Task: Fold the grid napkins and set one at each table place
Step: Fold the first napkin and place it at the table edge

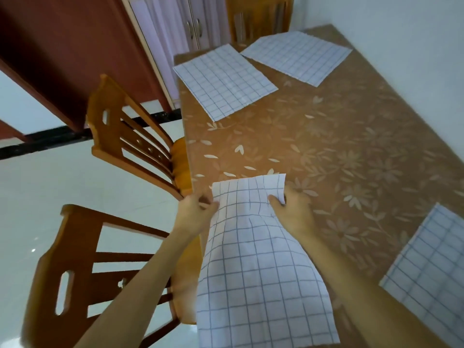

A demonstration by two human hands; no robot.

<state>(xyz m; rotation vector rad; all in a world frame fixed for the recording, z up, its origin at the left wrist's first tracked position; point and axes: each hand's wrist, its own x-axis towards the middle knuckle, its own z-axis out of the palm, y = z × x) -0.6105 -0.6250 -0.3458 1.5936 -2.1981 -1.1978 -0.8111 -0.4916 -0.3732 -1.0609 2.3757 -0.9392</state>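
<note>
Right now both hands hold one grid napkin (pixel 261 262) up over the table's (pixel 326 151) near left corner. Left hand (pixel 197 205) pinches the napkin's far left corner, fingers closed on the cloth w/ the thumb on top. Right hand (pixel 292 209) grips the far right corner the same way, fingers shut on the fabric, the corner tip poking up past the thumb. Napkin is stretched btwn the two hands at its far edge, then hangs down toward the person, widening out, w/ soft vertical creases near the top; its near end covers the table's near edge and part of the near chair (pixel 82 267).

3 more grid napkins lie flat on the table, well apart from the held one: far-left napkin (pixel 224 82) at the far left corner along the left edge; far-right napkin (pixel 298 56) just beside it at the far edge, the two about touching at a corner; right napkin (pixel 431 270) by the near right edge, partly cut off by the frame.

Table has a brown floral cover. Second chair (pixel 130 136) sits tucked at the left edge, a third chair (pixel 258 16) at the far end.
</note>
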